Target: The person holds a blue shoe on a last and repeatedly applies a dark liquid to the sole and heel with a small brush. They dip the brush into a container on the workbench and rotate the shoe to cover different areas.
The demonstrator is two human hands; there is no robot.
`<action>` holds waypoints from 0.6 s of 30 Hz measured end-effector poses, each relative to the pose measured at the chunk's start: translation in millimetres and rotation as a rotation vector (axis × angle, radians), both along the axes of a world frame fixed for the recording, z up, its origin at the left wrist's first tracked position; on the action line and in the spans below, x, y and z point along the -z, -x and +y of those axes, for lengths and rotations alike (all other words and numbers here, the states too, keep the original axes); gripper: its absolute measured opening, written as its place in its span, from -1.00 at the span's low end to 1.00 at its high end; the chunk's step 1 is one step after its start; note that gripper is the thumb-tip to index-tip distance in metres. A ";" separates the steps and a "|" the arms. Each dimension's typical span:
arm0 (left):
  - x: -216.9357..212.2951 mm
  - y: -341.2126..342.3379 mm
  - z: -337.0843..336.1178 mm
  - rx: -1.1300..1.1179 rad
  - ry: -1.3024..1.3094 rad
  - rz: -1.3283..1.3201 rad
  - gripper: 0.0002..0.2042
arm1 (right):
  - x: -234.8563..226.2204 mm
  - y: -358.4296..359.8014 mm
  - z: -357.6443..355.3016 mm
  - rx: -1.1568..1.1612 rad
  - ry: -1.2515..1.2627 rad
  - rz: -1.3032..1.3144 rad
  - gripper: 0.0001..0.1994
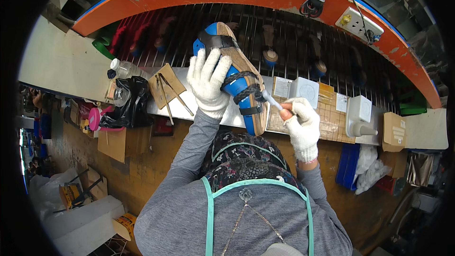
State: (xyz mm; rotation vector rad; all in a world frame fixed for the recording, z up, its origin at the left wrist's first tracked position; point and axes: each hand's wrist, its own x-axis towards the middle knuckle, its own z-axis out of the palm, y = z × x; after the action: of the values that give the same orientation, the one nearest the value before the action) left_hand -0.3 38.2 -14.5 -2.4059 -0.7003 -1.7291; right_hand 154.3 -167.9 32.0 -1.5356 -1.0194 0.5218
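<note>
A sandal [246, 61] with a cork-brown footbed edge and dark braided straps sits on a blue shoe last [235, 84], held tilted above the bench edge. My left hand [208, 78], in a white knit glove, grips the last's side with its fingers spread over the blue surface. In my right hand [302, 122], also gloved but with a bare thumb tip showing, is a slim pale-grey tool [271, 100]. Its tip touches or nearly touches the sandal's sole edge by the straps; what kind of tip it has is hidden.
Dark rods form a rack [189, 23] behind, with several shoes among them. White containers [304, 91] and a nozzle bottle [362, 128] stand on a cardboard sheet [327, 122] at right. At left are thin sticks [166, 96], a black bag [134, 102] and a clear bottle [127, 69].
</note>
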 end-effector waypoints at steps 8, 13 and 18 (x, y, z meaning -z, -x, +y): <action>14.8 -1.0 -11.2 -0.025 0.178 0.072 -0.43 | 3.4 16.4 -37.8 0.006 0.115 0.226 -0.85; 21.2 -1.2 -18.2 -0.035 0.237 0.108 -0.42 | 3.4 24.4 -43.1 0.081 0.124 0.188 -0.87; 23.3 1.9 -21.6 -0.071 0.226 0.155 -0.42 | 6.1 25.0 -36.9 0.152 0.115 0.098 -0.89</action>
State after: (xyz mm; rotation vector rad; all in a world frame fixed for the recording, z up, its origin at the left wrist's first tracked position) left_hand -2.3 16.6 -37.8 -2.5894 -0.9939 -1.4886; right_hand 129.3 -204.8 25.9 -1.6578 -0.8024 0.5510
